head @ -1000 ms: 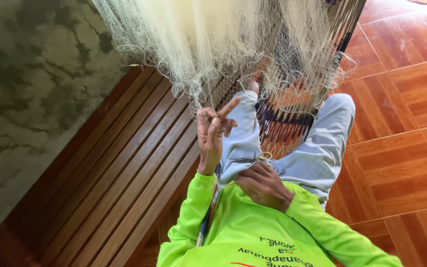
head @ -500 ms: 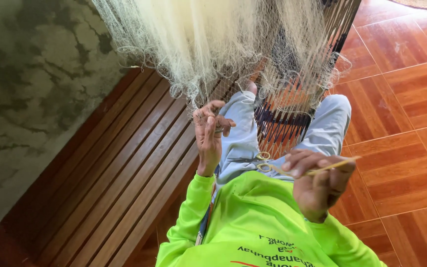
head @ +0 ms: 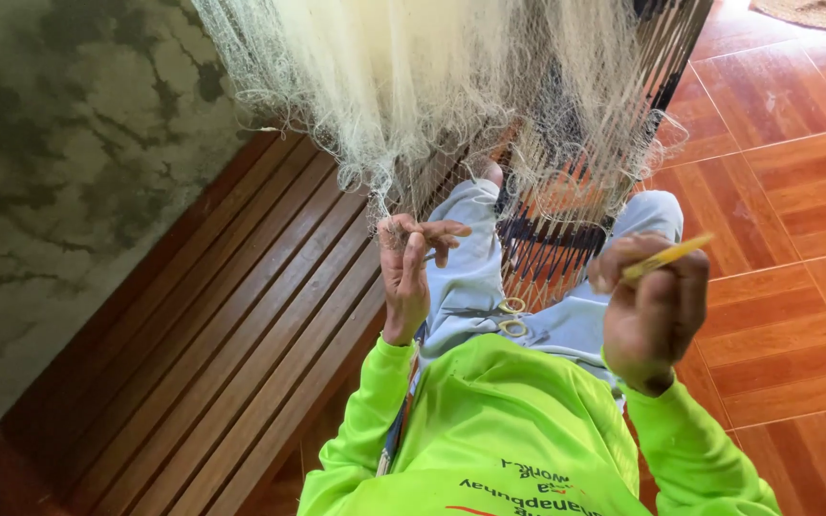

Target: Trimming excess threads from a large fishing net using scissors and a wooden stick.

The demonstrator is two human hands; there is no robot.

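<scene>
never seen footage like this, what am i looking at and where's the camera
The camera sits on a person's head and looks down at their own body, so you see their bright green sleeves, pale trousers and two bare hands. A pale fishing net hangs in front of them. The left hand pinches the net's lower edge. The right hand is closed around a thin yellow netting needle, held off to the side. Small scissors lie in the lap. Below are a wooden slatted bench and a reddish tiled floor.

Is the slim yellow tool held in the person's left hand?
No, the slim yellow tool is gripped in the right hand, while the left hand pinches the pale fishing net.
</scene>
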